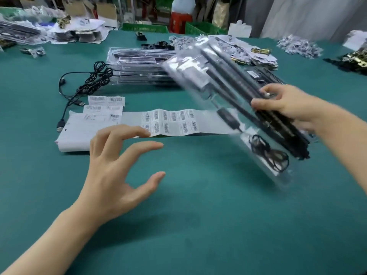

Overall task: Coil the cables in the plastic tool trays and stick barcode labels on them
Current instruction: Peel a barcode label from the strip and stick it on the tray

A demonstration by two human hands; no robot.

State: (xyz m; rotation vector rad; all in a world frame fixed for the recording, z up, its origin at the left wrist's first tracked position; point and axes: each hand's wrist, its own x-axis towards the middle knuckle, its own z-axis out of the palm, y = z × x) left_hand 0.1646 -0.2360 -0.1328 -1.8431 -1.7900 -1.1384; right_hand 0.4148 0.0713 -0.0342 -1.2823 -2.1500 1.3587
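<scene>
A green table (178, 225) carried a label strip (172, 122). Behind the strip sat stacked clear trays (139, 66). Just beside its left end lay tangled black cables (89, 80). Paper scraps (299, 46) lay far behind, rightward.

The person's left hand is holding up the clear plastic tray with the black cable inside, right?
Not quite. The head view shows the right hand holding up the clear plastic tray with the black cable inside. The left hand is open, holding nothing.
</scene>
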